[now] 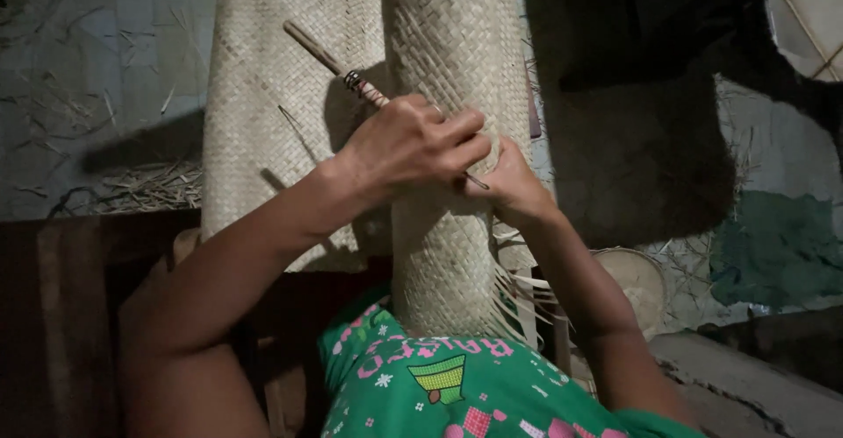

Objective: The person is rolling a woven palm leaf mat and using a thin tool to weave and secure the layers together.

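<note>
Centre of the frame, and both hands are up against the pale woven straw mat point(452, 43), a folded, tube-like strip that runs from the top edge down to the green patterned garment point(457, 390) at the bottom. The left hand point(408, 144) sits just left of centre, fingers curled tight around a thin wooden-handled tool with wire wound round its shaft point(338, 65). The handle slants up to the upper left, while a slim dark tip pokes out below the knuckles, right at the mat's surface. The right hand point(511, 183) is tucked in just beside it, a touch lower and to the right, pressed against the mat's edge. Its thumb and fingers look pinched on the weave, but the left hand covers most of them, so I cannot tell exactly what they grip.

Behind the folded strip, a second flat panel of the same woven straw point(263, 122) spreads over the upper left, with the tool's shadow falling across it. Loose straw ends point(518, 293) fan out from the strip's lower right. Further right, lower down, a round shallow woven basket point(637, 280) rests on the floor, and scattered dry straw point(145, 188) lies at the left.
</note>
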